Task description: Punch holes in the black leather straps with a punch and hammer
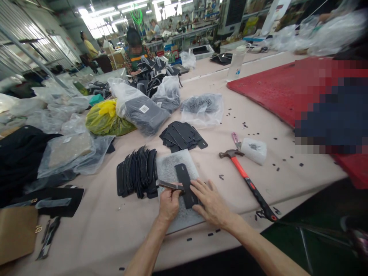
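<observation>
A black strap-shaped piece with a slot near its far end lies on a speckled white board. My left hand is closed around a metal punch, which lies tilted sideways, its right end at the piece's left edge. Resting on the piece's right edge, my right hand has its fingers stretched out and apart. Left of the board stands a row of similar black pieces. Beyond it, more flat black pieces are piled loosely. A claw hammer with an orange and black handle lies to the right.
Near the hammer are a white block and a pink-handled cutter. Small black oval scraps dot the table. Plastic-wrapped bundles and a yellow bag stand behind. A red board lies at right; a person sits across.
</observation>
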Tool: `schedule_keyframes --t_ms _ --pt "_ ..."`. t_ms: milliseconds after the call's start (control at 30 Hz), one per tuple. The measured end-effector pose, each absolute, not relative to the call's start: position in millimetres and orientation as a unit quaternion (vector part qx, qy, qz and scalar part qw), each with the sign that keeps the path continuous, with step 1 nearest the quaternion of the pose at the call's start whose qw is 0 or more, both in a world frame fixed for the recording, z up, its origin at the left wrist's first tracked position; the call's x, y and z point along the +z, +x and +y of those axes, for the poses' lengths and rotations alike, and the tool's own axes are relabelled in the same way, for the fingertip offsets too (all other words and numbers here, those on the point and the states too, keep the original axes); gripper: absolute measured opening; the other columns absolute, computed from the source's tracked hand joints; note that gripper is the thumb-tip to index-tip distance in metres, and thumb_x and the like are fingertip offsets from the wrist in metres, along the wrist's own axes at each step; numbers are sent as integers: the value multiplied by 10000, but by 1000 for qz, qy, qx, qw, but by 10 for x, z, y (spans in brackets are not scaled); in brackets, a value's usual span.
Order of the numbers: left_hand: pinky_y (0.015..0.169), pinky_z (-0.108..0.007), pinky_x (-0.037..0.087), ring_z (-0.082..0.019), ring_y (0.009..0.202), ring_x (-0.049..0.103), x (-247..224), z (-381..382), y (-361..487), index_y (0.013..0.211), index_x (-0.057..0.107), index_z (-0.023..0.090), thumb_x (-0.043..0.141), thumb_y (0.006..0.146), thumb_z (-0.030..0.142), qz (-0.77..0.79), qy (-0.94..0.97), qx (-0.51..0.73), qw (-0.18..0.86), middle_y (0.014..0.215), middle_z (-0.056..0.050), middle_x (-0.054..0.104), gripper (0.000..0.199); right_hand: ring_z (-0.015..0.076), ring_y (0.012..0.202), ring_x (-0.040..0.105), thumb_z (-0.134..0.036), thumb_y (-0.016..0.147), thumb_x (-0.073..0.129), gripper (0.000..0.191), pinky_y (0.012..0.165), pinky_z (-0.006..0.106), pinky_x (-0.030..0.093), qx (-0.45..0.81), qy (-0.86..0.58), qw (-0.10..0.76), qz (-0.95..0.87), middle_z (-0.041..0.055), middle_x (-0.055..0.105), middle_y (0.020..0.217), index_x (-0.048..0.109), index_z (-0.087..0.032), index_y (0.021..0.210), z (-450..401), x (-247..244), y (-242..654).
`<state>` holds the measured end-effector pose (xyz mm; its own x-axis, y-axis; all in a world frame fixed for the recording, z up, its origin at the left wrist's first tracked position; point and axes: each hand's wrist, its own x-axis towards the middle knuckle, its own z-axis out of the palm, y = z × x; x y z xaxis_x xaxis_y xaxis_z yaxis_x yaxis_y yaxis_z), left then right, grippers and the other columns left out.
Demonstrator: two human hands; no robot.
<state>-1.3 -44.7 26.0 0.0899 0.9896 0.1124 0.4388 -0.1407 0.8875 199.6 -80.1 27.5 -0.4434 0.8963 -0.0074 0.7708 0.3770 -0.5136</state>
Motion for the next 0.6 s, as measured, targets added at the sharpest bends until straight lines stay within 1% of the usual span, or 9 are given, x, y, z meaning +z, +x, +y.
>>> schedule_keyframes --t_ms 100,200,300,400,533,600 --pt "869 -340 558 -215 945 692 227 -403 -2 950 706 178 517 884 247 543 659 387 348 972 -56 747 212 294 1445 184 -277 873 527 600 1122 637 100 219 -526 150 -808 117 323 1540 376 -181 1446 -624 245 1908" --pt "863 -336 557 -213 936 694 212 -321 -8 943 709 176 519 883 235 540 667 389 334 975 -59 746 208 304 1440 196 -270 859 541 589 1111 646 129 225 -520 163 -807 115 347 1528 405 -182 1426 -388 243 1849" --pt "878 -346 553 -214 948 692 220 -247 -18 954 712 174 519 887 235 548 668 386 325 974 -63 747 213 305 1438 201 -282 852 553 584 1108 645 128 233 -511 178 -808 102 375 1515 420 -200 1415 -284 224 1842" --pt "894 -355 553 -217 966 691 210 -227 -12 967 712 172 523 887 237 549 666 385 326 991 -67 747 215 299 1439 202 -298 851 563 568 1113 626 135 234 -515 207 -798 110 386 1507 438 -194 1396 -303 175 1850" --pt "931 -373 548 -219 1011 686 160 -258 3 987 711 178 538 881 226 532 680 392 319 1037 -65 744 209 309 1432 219 -362 854 585 494 1114 616 143 235 -525 244 -781 113 400 1497 518 -194 1313 -338 100 1875" --pt "941 -380 547 -220 1023 683 143 -267 7 991 710 182 546 876 216 521 692 391 311 1054 -64 740 203 318 1430 223 -387 852 590 500 1113 618 145 243 -517 253 -781 112 397 1499 525 -201 1311 -332 66 1908"
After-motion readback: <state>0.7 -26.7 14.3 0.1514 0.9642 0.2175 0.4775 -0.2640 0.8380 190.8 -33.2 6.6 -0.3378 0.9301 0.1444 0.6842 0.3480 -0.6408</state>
